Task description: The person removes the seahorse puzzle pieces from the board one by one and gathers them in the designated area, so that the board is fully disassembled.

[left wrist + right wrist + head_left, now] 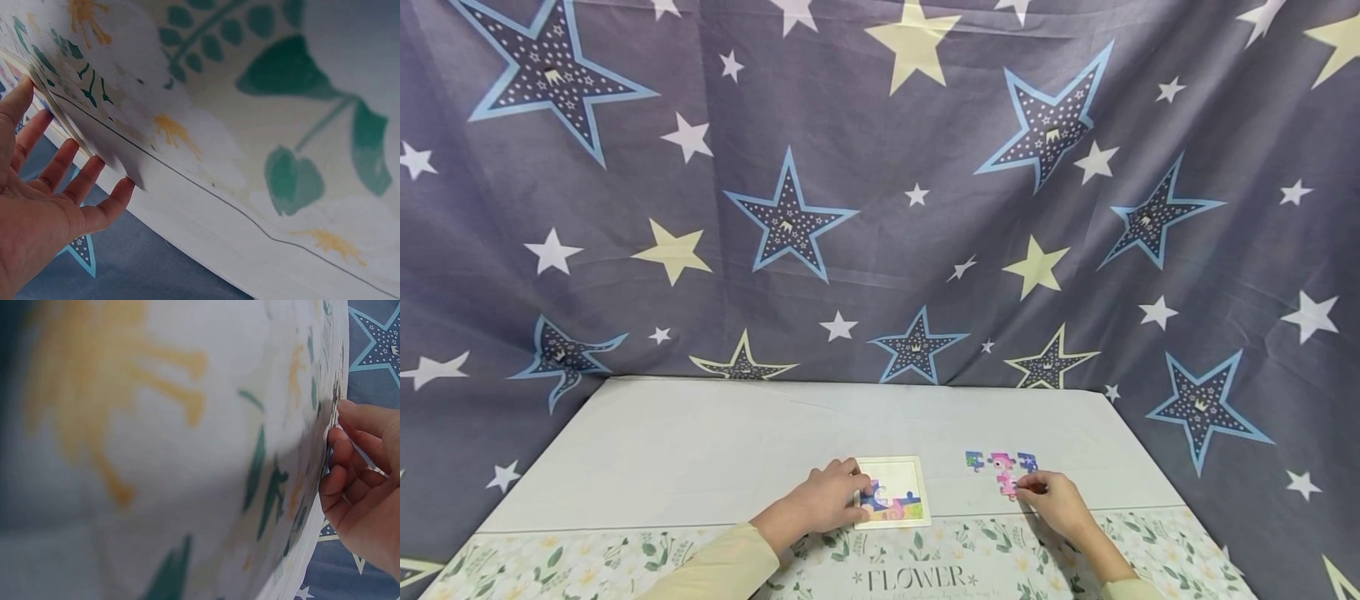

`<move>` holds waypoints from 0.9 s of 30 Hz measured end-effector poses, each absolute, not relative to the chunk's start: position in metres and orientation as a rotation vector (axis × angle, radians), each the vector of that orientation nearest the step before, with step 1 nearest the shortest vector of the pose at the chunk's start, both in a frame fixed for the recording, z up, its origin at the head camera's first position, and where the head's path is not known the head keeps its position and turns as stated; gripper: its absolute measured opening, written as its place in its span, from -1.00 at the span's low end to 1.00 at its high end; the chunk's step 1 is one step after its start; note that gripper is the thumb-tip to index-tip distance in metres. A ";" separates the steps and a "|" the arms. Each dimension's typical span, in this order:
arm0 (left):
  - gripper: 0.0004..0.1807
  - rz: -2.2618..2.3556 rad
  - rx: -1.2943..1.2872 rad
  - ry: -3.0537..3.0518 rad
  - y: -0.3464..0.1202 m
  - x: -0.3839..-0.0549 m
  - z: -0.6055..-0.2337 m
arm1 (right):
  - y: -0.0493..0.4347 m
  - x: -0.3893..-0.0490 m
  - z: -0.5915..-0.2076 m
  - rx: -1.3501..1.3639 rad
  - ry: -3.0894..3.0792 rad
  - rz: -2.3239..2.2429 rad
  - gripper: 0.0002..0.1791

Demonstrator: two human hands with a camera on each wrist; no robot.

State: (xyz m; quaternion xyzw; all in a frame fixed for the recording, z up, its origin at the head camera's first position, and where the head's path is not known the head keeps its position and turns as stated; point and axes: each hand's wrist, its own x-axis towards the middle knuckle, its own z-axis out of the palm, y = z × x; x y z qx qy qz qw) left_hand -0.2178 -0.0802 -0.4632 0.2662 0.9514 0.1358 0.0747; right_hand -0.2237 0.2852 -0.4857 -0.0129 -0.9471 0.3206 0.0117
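A cream puzzle tray (927,500) lies on the table, its lower and left parts filled with joined colourful pieces (895,508). My left hand (829,497) rests at the tray's left side, fingertips on its edge. In the left wrist view, the fingers of the left hand (59,181) are spread and lightly bent along the tray's rim (53,106). To the right, loose puzzle pieces (1002,463) in pink and blue lie close together. My right hand (1060,502) pinches the lowest pink puzzle piece (1009,492) between thumb and forefinger. In the right wrist view, the right hand's (362,469) fingertips meet low at the table surface, the piece mostly hidden.
A white table (715,442) carries a floral cloth (625,554) with "FLOWER" lettering along its near side. Behind and beside it hangs a dark grey curtain (865,283) with stars. A blue and green puzzle piece (973,460) lies left of the pink ones.
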 end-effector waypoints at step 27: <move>-0.64 0.395 0.792 2.863 -0.080 -0.218 -0.464 | 0.285 -0.225 -0.488 -0.039 -2.957 1.025 -0.91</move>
